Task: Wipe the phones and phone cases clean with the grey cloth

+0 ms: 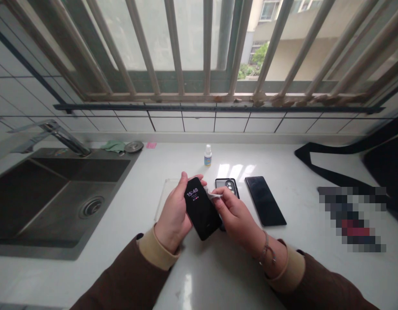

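Observation:
My left hand (173, 211) grips a black smartphone (201, 211) by its edge, and the lit screen shows the time. My right hand (235, 214) pinches a small pale wipe (213, 195) and presses it against the phone's right edge. Just beyond that hand lies a black phone case (227, 187) with a camera cutout, partly hidden by my fingers. To its right, a second black smartphone (265, 201) rests face up on the white counter (199, 275). A clear plastic sheet (165, 198) lies under and behind my left hand.
A small dropper bottle (208, 156) stands behind the phones. At left are a steel sink (53, 202), a faucet (57, 137), a green cloth (113, 146) and a round drain strainer (133, 147). A black strap (331, 150) and a pixelated object (353, 217) lie at right, below a barred window (199, 51).

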Demonstrator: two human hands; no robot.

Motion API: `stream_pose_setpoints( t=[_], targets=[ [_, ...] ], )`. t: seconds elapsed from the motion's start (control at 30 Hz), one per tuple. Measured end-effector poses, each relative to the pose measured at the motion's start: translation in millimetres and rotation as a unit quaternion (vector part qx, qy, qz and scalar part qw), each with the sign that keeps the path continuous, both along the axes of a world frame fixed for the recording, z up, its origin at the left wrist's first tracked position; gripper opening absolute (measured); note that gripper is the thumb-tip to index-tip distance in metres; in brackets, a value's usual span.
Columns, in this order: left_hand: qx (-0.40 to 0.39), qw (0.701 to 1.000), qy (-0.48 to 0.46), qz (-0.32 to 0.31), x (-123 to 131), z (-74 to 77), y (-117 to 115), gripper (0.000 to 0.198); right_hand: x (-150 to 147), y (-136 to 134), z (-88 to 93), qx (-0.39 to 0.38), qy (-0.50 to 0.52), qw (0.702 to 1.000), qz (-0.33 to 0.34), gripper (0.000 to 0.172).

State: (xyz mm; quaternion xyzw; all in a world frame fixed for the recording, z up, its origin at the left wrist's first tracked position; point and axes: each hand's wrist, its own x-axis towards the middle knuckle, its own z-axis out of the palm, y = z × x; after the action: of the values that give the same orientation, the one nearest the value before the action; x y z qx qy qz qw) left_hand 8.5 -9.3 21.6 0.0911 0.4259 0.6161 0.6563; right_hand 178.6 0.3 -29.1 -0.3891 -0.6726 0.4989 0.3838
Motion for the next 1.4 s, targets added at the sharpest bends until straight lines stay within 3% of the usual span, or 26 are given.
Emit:
stream_pose_setpoints(
  t=[0.1,0.17,0.33,0.4,0.47,0.57,0.67,0.83,1.03,1.17,1.4],
  targets=[
    [0.019,0.998,-0.015,0.054,-8,4.2,6,0.040,-2,0,-2.6,-0.034,0.032,0.999,0.012,0.030],
    [0.036,0.995,-0.024,0.091,-15,7.4,10,0.041,-5,1,-5.3,-0.101,0.099,0.990,0.026,0.034],
    [0.158,0.967,0.064,0.188,-13,4.1,3,0.037,-13,1,-7.8,-0.292,0.248,0.924,0.005,0.045],
    [0.261,0.936,0.168,0.164,-7,-3.8,-7,0.043,-16,-1,-5.8,-0.345,0.280,0.896,-0.015,0.048],
    [0.364,0.880,0.274,0.138,0,-13.0,-16,0.053,-17,-2,-2.9,-0.374,0.299,0.877,-0.027,0.049],
    [0.441,0.817,0.355,0.110,6,-21.4,-24,0.059,-17,-3,1.3,-0.375,0.314,0.872,-0.030,0.048],
    [0.455,0.796,0.372,0.150,6,-19.1,-22,0.059,-16,-4,4.8,-0.372,0.311,0.874,-0.006,0.047],
    [0.433,0.787,0.384,0.213,0,-9.4,-15,0.055,-13,-6,9.2,-0.403,0.278,0.869,0.069,0.047],
    [0.444,0.814,0.356,0.118,2,-15.5,-22,0.049,-13,-1,6.5,-0.369,0.303,0.878,0.029,0.047],
    [0.455,0.808,0.361,0.098,4,-18.8,-26,0.050,-12,1,5.2,-0.344,0.318,0.883,-0.005,0.043],
    [0.455,0.772,0.388,0.215,5,-13.6,-17,0.052,-13,-7,7.0,-0.399,0.290,0.867,0.074,0.043]
  ],
)
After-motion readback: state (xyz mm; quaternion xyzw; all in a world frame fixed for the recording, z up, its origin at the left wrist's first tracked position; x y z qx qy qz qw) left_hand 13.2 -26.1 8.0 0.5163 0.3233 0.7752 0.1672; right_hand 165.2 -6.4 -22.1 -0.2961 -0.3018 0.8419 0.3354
